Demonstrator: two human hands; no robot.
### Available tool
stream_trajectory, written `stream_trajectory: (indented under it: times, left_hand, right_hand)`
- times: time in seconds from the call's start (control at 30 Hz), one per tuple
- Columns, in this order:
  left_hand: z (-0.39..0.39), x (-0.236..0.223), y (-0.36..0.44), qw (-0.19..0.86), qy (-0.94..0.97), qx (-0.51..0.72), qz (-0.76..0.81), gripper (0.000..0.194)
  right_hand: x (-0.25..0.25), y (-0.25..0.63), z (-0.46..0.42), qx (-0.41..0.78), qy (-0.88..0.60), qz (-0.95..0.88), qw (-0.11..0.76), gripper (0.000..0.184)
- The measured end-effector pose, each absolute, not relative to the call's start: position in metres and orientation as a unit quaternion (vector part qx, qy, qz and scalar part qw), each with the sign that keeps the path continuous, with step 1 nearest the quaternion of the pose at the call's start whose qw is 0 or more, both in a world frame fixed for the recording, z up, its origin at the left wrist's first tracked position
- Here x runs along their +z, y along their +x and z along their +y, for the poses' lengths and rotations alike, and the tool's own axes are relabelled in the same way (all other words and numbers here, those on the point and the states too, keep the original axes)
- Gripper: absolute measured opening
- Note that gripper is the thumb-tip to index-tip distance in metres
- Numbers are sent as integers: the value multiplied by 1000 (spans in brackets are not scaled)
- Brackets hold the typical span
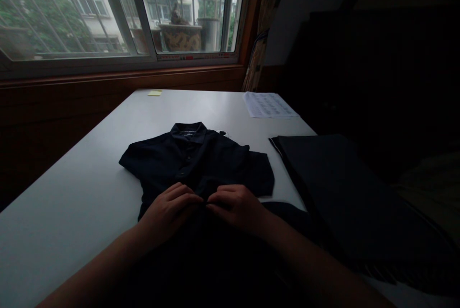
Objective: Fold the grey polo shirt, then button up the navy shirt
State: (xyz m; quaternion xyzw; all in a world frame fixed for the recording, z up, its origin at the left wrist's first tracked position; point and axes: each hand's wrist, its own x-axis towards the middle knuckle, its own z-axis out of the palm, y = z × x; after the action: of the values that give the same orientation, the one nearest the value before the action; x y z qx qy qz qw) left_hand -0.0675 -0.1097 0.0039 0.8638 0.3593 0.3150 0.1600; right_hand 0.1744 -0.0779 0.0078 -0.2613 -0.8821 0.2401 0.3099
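Note:
A dark navy short-sleeved shirt (219,157) lies front side up on the white table, its collar toward the window. Its upper buttons show below the collar, and its lower part is lost in shadow. My left hand (173,205) pinches the shirt's front at the middle. Close beside it, my right hand (237,206) pinches the same spot from the other side, the fingertips of both nearly meeting. Whether a button sits between the fingers is too dark to tell.
The white table (82,169) stands below a barred window (179,11). Printed sheets (270,105) lie at its far right corner, a yellow sticky note (155,93) at its far edge. A dark folded cloth (345,183) covers the right side. A small white round thing (225,134) peeks out behind the shirt.

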Motion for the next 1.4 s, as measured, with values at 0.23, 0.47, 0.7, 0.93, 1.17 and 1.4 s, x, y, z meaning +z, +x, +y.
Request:
stream_trajectory:
  times: [0.23, 0.47, 0.7, 0.93, 1.17, 1.4]
  left_hand:
    - [-110, 6, -69, 186, 842, 312, 399, 15]
    - [-110, 11, -70, 242, 809, 326, 425, 17]
    - [-108, 14, -72, 300, 797, 329, 409, 18]
    - [-107, 16, -70, 336, 813, 279, 386, 23]
    - [-106, 7, -70, 313, 834, 263, 371, 19]
    - [-107, 14, -68, 340, 818, 257, 386, 17]
  right_hand:
    - [12, 176, -76, 260, -285, -867, 314, 17]
    - [20, 181, -72, 293, -348, -826, 332, 26]
    - [21, 184, -65, 324, -414, -763, 376, 48]
    - [17, 182, -64, 352, -424, -743, 380, 53]
    - [16, 181, -64, 350, -417, -749, 378, 54]
    - [15, 181, -64, 344, -419, -749, 380, 54]
